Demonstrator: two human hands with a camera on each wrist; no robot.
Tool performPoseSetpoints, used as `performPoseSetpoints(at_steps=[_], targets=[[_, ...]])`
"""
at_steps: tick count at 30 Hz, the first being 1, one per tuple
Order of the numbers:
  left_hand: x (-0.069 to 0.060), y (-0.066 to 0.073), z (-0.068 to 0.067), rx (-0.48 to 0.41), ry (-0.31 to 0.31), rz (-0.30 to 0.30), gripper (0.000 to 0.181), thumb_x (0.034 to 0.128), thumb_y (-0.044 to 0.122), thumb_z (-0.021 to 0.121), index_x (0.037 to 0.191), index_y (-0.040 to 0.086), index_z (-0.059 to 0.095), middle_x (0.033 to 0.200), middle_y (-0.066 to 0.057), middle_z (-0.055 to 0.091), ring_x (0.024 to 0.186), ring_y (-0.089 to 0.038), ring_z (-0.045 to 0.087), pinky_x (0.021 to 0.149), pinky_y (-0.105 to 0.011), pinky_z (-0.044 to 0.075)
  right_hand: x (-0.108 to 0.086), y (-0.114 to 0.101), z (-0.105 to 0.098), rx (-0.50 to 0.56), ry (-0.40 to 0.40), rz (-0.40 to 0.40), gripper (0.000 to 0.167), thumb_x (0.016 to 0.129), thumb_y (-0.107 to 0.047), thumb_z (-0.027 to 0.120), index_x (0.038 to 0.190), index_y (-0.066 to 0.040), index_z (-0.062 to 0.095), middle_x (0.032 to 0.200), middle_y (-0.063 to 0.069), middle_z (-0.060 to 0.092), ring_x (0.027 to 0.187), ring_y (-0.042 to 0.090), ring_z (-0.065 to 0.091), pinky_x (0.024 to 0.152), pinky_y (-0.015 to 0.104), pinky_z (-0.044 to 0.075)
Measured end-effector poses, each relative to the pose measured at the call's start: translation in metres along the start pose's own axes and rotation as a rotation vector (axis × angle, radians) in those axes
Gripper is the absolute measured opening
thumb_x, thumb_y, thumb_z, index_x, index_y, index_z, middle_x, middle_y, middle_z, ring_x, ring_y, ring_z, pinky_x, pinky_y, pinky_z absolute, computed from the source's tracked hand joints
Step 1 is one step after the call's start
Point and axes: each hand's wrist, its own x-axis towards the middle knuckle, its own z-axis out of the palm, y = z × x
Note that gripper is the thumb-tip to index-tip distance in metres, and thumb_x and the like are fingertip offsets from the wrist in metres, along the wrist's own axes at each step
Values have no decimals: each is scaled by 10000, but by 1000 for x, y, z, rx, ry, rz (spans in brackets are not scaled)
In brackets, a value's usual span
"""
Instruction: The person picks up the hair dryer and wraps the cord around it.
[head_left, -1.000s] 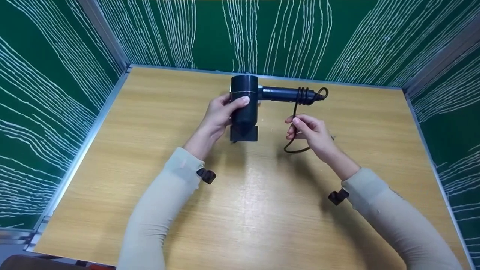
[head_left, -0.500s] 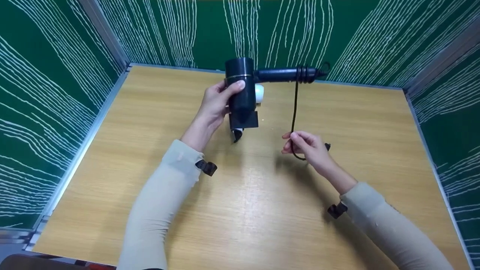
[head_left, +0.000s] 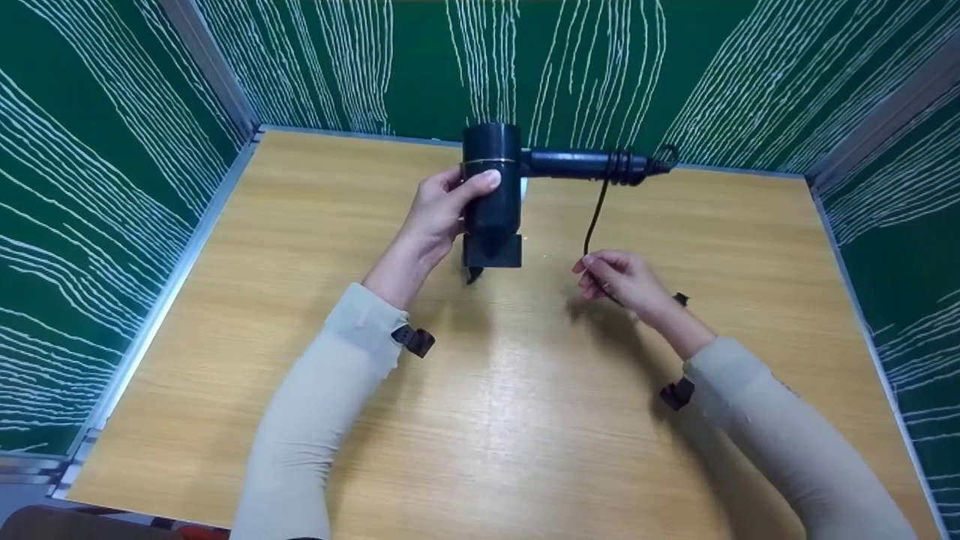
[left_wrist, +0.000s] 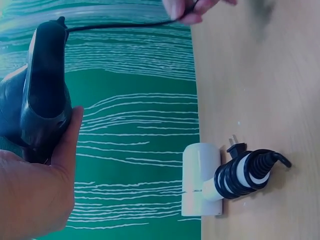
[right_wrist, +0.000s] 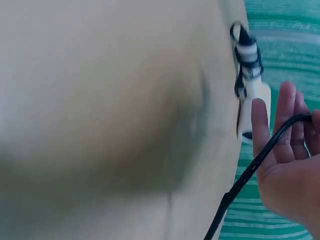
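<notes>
My left hand (head_left: 442,214) grips the barrel of a black hair dryer (head_left: 504,206) above the table, its thumb lying across the front. The dryer's handle points right, with several turns of its black cord (head_left: 598,210) wound near the end. Lower and to the right, my right hand (head_left: 626,281) pinches that cord between thumb and fingers. The cord's plug end (head_left: 681,299) shows just past the right wrist. A white hair dryer (left_wrist: 197,172) rests on the table behind the black one, mostly hidden in the head view. Its black cord (left_wrist: 227,180) is wrapped around its handle.
The wooden table (head_left: 495,420) is enclosed at the back and both sides by green panels (head_left: 420,67) with white wavy lines. Metal edging (head_left: 360,136) runs along the table's back edge. The white dryer's two-pin plug (left_wrist: 236,146) sticks out beside its handle.
The black hair dryer rose away from me, then came slightly back and right. My right hand dropped lower, then rose a little. The cord's hanging loop has gone, and more cord stretches to the handle.
</notes>
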Motion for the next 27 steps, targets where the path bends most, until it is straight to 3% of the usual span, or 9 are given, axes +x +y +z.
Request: performPoseSetpoints(at_steps=[8, 15, 18, 22, 27], targets=[[-7, -7, -2, 42, -58, -9, 463, 979, 250, 747, 1382, 42, 654, 1301, -183, 696, 1180, -347, 676, 1068, -545, 528, 27, -27, -40, -142, 47, 65, 374, 1124, -258, 573, 1251, 74, 692, 941, 60, 714, 792, 166, 726, 784, 302, 634], [-9, -15, -5, 94, -88, -25, 460, 973, 248, 756, 1370, 36, 661, 1283, -183, 700, 1155, -343, 696, 1051, -516, 546, 43, -51, -74, -217, 96, 29, 181, 1057, -50, 608, 1181, 4, 728, 859, -38, 738, 711, 104, 714, 735, 258, 616], [-10, -18, -7, 118, -101, -33, 466, 980, 252, 752, 1385, 44, 654, 1286, -178, 701, 1153, -339, 694, 1057, -517, 540, 46, -64, -85, -329, 113, -6, 217, 1067, -122, 621, 1201, -18, 756, 901, -50, 753, 798, 98, 713, 780, 222, 581], [-11, -21, -10, 147, -114, -41, 474, 981, 263, 756, 1393, 54, 650, 1288, -170, 702, 1152, -331, 688, 1066, -519, 532, 48, -86, -94, -499, 121, -49, 416, 1111, -364, 580, 1291, -20, 731, 1058, 12, 733, 917, 111, 660, 790, 208, 542], [-11, -23, -14, 180, -128, -54, 481, 978, 266, 770, 1397, 62, 649, 1300, -161, 700, 1164, -335, 680, 1074, -537, 522, 50, -113, -96, -619, 99, -56, 448, 1105, -421, 576, 1256, -31, 736, 1063, 145, 714, 824, 134, 682, 703, 208, 570]])
